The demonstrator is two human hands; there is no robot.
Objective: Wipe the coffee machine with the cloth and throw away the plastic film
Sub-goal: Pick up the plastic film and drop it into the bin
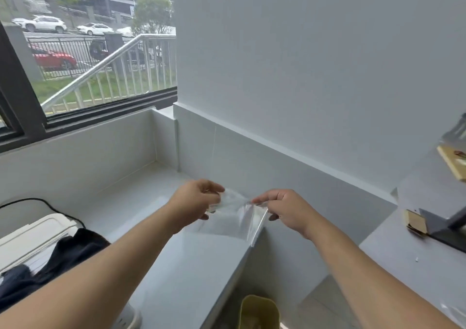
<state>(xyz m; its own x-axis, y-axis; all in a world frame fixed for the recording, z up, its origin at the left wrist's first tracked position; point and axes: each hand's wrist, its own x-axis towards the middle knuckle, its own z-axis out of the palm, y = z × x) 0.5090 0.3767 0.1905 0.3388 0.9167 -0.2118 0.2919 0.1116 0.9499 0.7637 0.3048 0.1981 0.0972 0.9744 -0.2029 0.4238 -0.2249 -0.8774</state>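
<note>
A sheet of clear plastic film (233,215) is stretched between my two hands above the white counter (191,265). My left hand (199,200) pinches its crumpled left end, and my right hand (285,209) pinches its right end. The film hangs down between them, over the counter's right corner. At the lower left stands the white coffee machine (32,232) with a dark cloth (58,260) draped over it. My left forearm hides part of both.
A yellowish bin (259,312) stands on the floor below the counter's edge, under my hands. On the right is another surface (408,265) with a dark stand (443,227) and wooden pieces. A black cable (42,201) runs behind the machine, and a window is at upper left.
</note>
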